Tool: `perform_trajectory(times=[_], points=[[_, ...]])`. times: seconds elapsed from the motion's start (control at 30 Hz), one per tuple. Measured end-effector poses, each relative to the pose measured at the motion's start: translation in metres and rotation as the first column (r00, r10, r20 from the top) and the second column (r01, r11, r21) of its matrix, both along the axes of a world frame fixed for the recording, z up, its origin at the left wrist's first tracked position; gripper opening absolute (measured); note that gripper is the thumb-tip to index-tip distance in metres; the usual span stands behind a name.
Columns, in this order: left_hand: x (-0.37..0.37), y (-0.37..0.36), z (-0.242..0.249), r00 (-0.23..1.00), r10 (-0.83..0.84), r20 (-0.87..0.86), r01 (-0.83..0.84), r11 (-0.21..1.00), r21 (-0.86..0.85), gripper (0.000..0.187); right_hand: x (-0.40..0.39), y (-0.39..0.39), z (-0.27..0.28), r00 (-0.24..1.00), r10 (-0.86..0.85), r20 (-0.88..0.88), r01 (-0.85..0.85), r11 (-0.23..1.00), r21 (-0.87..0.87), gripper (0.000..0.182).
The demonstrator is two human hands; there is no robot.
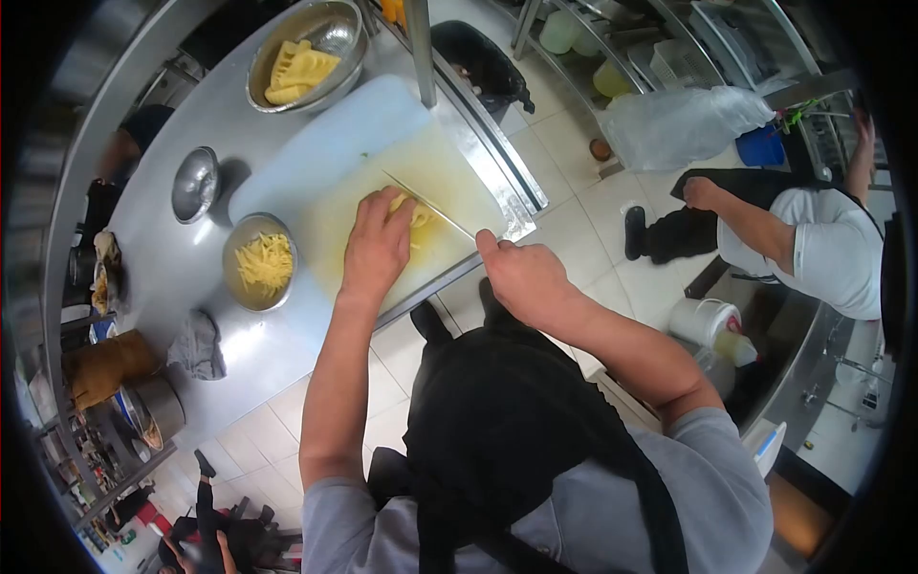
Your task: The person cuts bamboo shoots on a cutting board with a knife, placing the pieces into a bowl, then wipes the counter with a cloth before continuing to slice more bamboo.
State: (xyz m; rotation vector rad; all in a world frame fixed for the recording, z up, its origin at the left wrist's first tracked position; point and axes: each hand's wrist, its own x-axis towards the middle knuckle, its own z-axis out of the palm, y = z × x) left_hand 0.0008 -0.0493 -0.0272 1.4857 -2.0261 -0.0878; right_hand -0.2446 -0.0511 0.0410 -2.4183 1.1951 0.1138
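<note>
On a pale cutting board (pixel 320 234), my left hand (pixel 376 244) presses its bent fingers on a piece of yellow food (pixel 418 212). My right hand (pixel 524 277) is closed round the handle of a knife (pixel 435 209), whose thin blade reaches left across the food, close to my left fingertips. The handle is mostly hidden in my fist. Left of the board, a metal bowl (pixel 229 263) holds yellow strips (pixel 264 265). Beyond the board, a larger metal bowl (pixel 352 72) contains larger yellow pieces (pixel 300 73).
A small metal bowl (pixel 195 186) and a grey cloth (pixel 197 346) lie on the steel table (pixel 251 354). A black-lined bin (pixel 478 62) stands past its edge. A person (pixel 813 234) in a white top is at the right; others appear at the left and lower left.
</note>
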Motion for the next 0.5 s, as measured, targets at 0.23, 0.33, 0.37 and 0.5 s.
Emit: perform_trajectory(times=[0.23, 0.33, 0.37, 0.5], points=[[-0.004, -0.001, -0.002, 0.999, 0.016, 0.052, -0.018, 0.999, 0.031, 0.040, -0.009, 0.007, 0.005, 0.999, 0.012, -0.037, -0.011, 0.999, 0.043, 0.026], [-0.003, -0.001, -0.006, 0.999, 0.024, 0.044, -0.026, 0.999, 0.038, 0.041, -0.015, 0.008, 0.006, 0.999, 0.002, -0.035, 0.001, 0.997, 0.083, 0.027], [-0.003, -0.001, -0.006, 0.999, 0.030, 0.029, -0.032, 0.999, 0.041, 0.040, -0.016, 0.008, 0.008, 0.999, -0.002, -0.037, 0.006, 0.996, 0.090, 0.027], [-0.001, -0.002, -0.005, 0.999, 0.033, -0.013, -0.034, 0.997, -0.070, 0.037, -0.019, 0.000, 0.011, 0.999, 0.006, -0.046, -0.005, 1.000, 0.017, 0.032]])
